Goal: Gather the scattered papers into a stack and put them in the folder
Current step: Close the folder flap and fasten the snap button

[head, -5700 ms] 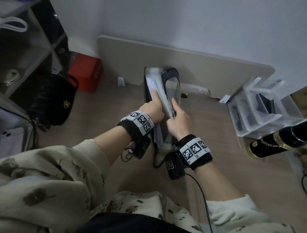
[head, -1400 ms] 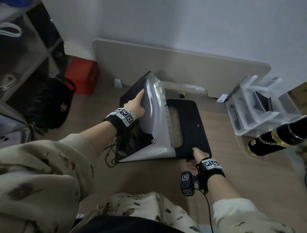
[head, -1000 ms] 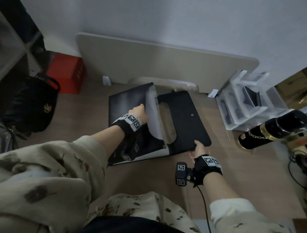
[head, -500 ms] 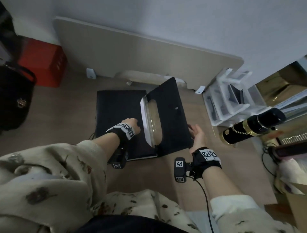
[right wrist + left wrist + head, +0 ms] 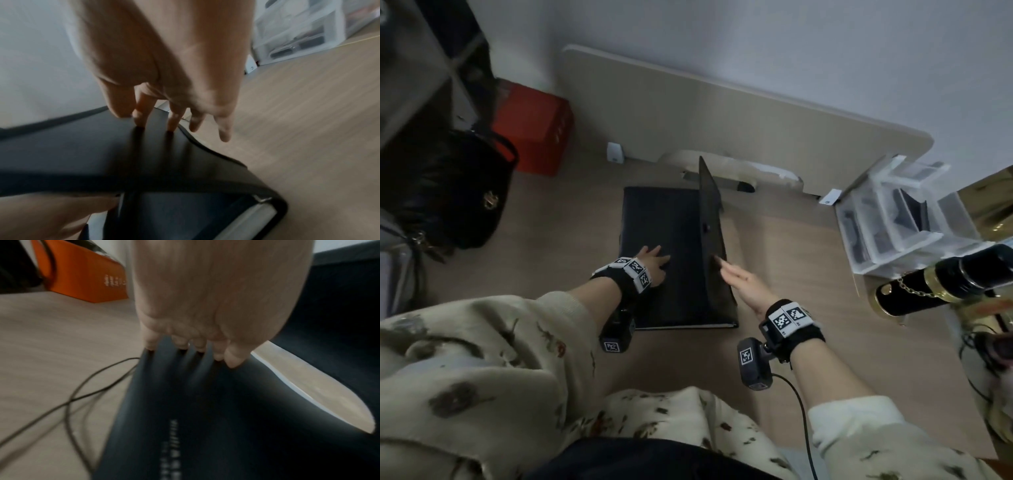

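Note:
A black folder [image 5: 664, 240] lies flat on the wooden floor in front of me. Its flap [image 5: 710, 219] stands almost upright along the right side. My left hand [image 5: 654, 262] presses on the folder's near left part with spread fingers [image 5: 195, 344]. My right hand [image 5: 739, 279] is flat against the outer face of the flap, and two straight fingertips [image 5: 139, 120] touch it. A thin white edge of the papers [image 5: 255, 216] shows at the folder's near corner; the rest of the stack is hidden inside.
A beige board [image 5: 722, 116] leans on the wall behind the folder. An orange box [image 5: 534, 130] and a black handbag [image 5: 448, 192] sit at the left. Clear plastic drawers [image 5: 904, 222] and a black-and-gold cylinder [image 5: 935, 287] stand at the right. A thin cable [image 5: 72, 394] lies left of the folder.
The flap has swung up from lying open on the right to nearly upright. My right hand moved from its front corner to its outer face. The white inner pocket is now covered.

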{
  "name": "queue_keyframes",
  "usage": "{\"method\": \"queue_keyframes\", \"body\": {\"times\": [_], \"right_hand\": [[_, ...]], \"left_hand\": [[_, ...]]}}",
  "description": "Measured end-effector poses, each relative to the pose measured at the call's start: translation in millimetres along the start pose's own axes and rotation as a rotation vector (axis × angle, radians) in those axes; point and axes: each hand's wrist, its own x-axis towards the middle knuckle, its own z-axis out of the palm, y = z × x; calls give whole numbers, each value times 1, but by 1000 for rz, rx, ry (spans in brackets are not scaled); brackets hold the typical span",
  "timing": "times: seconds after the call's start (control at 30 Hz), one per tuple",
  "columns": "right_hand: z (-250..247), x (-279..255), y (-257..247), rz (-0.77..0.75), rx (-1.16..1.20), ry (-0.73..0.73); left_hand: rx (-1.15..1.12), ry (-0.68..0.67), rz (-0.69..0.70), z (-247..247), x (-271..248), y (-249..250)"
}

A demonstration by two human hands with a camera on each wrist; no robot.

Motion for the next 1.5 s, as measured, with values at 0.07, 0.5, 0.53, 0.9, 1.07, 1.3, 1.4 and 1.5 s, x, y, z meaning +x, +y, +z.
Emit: {"method": "queue_keyframes", "body": {"times": [0.07,0.5,0.53,0.9,1.07,1.3,1.4,1.5], "right_hand": [[10,11,1,-7,-154,-52],[43,39,9,178,-726,-188],[43,40,10,185,-753,-190],[28,74,9,49,-797,97],[44,83,22,111,-932,80],[49,89,33,137,-926,122],[49,90,34,131,-916,136],[50,90,33,132,-911,146]], "left_hand": [[-12,34,-51,-2,0,-18],[-423,225,-42,-23,9,-45],[-383,208,-27,-23,11,-41],[-41,199,-26,-7,33,-34],[-8,200,17,-9,36,-36],[-21,220,40,-2,45,-39],[-114,243,70,-1,43,-46],[-324,445,91,-4,41,-58]]}}
